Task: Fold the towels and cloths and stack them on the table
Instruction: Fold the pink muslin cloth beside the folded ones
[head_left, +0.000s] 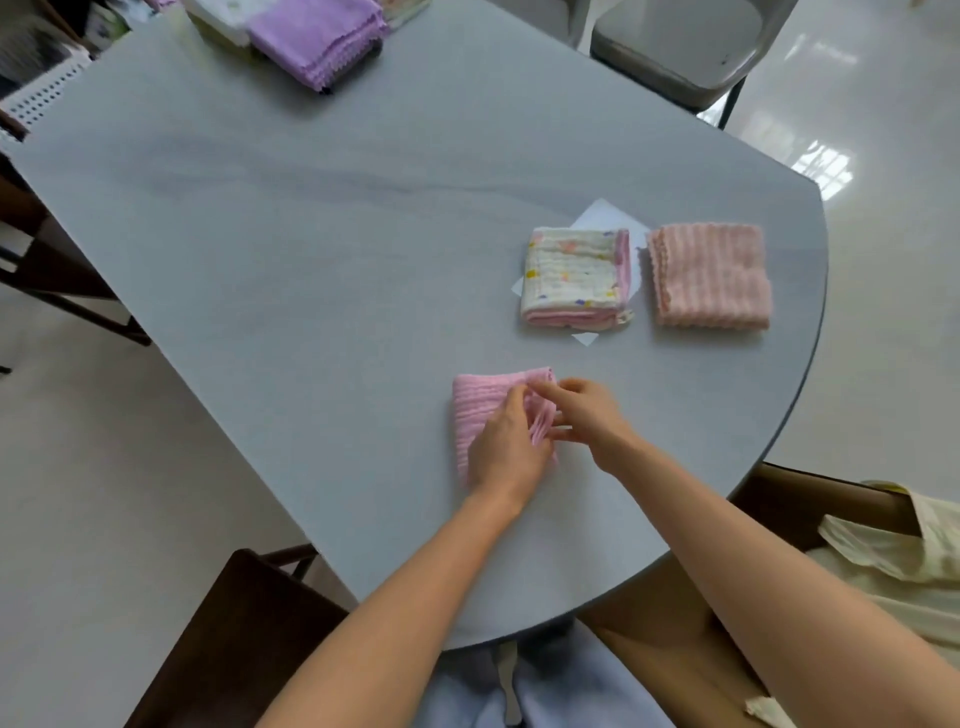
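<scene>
1. Pink cloth (478, 410) lies part-folded on near table (311, 234). Right hand (587, 415) pinches its bunched right edge. Left hand (506, 452) lies on it, fingers bent, grip unclear.
2. Risk: layers slip from the pinch, fold skews.
3. A lumpy fold would sit crooked on the printed stack (574, 275) beyond.

A grey, round-edged surface (260, 234) fills the middle. To the right lies a glossy white floor (883, 104) with a bright window reflection (826, 169). A grey padded chair (685, 47) stands at the far side. Dark wooden chairs stand at near left (249, 623) and left (52, 270). A white perforated basket (47, 96) sits far left. A pale yellow garment (893, 561) drapes a near-right chair.
</scene>
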